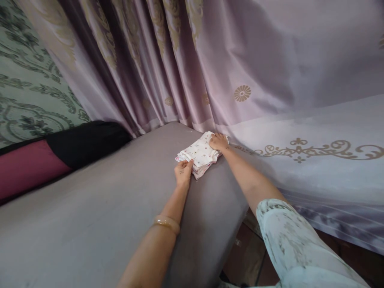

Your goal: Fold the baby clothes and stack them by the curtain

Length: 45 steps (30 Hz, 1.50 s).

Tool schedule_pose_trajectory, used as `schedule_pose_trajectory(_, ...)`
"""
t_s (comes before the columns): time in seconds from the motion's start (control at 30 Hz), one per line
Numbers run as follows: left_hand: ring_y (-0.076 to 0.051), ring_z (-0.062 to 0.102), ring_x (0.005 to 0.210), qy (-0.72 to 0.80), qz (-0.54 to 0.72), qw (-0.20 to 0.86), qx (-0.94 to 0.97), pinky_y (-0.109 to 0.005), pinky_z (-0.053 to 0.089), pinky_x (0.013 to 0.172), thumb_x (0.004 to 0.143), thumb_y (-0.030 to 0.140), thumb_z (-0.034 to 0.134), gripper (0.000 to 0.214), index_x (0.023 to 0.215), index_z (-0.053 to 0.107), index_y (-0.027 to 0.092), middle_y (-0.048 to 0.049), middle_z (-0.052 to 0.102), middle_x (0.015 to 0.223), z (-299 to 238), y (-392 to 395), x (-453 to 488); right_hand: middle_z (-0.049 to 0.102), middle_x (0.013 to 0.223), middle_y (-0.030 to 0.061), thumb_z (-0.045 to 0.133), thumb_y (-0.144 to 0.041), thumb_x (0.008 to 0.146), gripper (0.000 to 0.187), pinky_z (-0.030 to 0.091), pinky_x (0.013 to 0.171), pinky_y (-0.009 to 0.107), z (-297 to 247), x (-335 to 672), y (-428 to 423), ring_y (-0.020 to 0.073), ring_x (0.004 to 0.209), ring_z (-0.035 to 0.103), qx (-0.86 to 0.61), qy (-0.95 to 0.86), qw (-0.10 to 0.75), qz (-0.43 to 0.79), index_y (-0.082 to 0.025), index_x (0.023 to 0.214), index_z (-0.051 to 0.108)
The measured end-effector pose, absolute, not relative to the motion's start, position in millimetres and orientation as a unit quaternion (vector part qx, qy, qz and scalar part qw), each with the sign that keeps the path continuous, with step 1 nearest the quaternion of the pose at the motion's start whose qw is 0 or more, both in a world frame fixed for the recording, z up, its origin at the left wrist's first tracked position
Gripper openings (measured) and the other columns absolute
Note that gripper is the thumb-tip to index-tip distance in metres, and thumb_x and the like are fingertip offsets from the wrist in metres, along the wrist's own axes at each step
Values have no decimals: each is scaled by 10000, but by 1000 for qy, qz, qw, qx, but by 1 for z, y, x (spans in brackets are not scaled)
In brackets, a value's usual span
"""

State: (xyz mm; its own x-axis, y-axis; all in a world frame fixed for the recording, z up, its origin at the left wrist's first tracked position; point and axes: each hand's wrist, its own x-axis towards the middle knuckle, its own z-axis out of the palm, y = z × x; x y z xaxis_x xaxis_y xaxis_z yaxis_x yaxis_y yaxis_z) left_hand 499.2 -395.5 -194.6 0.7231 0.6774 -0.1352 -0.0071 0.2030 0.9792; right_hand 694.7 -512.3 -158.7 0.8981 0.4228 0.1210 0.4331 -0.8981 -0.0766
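A folded white cloth with small printed dots (198, 154) lies near the far corner of a grey mattress (99, 212). My left hand (183, 172) pinches the near edge of the cloth, fingers closed on it. My right hand (218, 142) rests on the far right corner of the cloth, fingers curled down onto it. A pale bangle (167, 223) sits on my left wrist. My right arm wears a light patterned sleeve (291, 240).
A lilac curtain with gold motifs (240, 72) hangs behind and to the right of the mattress. A black cushion (87, 142) and a maroon bolster (27, 166) lie along the left. Green patterned wallpaper (27, 88) is at far left. Dark floor (249, 252) shows below the mattress edge.
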Motion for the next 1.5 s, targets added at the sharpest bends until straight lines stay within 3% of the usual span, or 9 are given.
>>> schedule_pose_trajectory(0.13,-87,499,447,284,238,729,576,-213,393,490,671,303,740,241,738,575,141,39,568,520,-195,-395,497,456,1410,155,267,-270,934,486,261,1071,440,-151,696,-511,283,1308,375,-975,-218,47,-14,-129,1351,473)
schedule_pose_trajectory(0.33,-77,488,433,260,242,740,572,-204,384,482,633,332,772,298,736,556,153,50,563,500,-201,-393,498,192,1582,108,161,-439,977,581,81,1133,551,-143,663,-487,296,1451,90,-955,-287,72,2,-193,1481,315)
schedule_pose_trajectory(0.43,-77,496,436,249,239,744,573,-201,388,489,630,310,770,297,747,542,159,50,574,498,-205,-391,500,230,1569,113,145,-506,970,612,117,1112,585,-149,641,-476,322,1437,135,-948,-308,79,19,-213,1469,344)
schedule_pose_trajectory(0.7,-85,529,466,246,228,743,579,-214,432,533,656,243,750,237,746,550,155,36,593,528,-205,-388,497,378,1489,130,217,-469,976,547,203,1071,598,-165,628,-473,333,1375,254,-948,-300,70,-78,-203,1400,436)
schedule_pose_trajectory(0.93,-93,608,562,268,221,783,516,-235,501,639,735,113,656,120,796,554,134,-18,659,649,-200,-380,483,246,1561,136,213,-448,989,550,105,1115,583,-155,595,-465,304,1436,151,-930,-360,74,-33,-213,1468,344)
schedule_pose_trajectory(1.13,-90,598,534,278,177,792,514,-227,498,578,754,34,577,136,841,531,128,-28,654,662,-197,-368,460,300,1541,112,223,-459,985,532,109,1107,596,-158,570,-462,316,1428,172,-918,-392,56,0,-242,1431,416)
schedule_pose_trajectory(1.33,-94,604,565,297,191,752,557,-219,507,557,774,65,580,132,868,528,143,-51,670,744,-194,-333,410,280,1552,112,234,-442,984,531,110,1103,608,-147,566,-458,322,1433,156,-927,-372,39,32,-239,1451,384)
schedule_pose_trajectory(1.5,-100,610,603,340,226,690,597,-210,520,564,765,117,613,133,866,536,159,-64,669,775,-192,-289,365,311,1540,118,291,-378,978,531,105,1136,535,-162,548,-454,275,1428,193,-909,-411,67,-37,-179,1467,346)
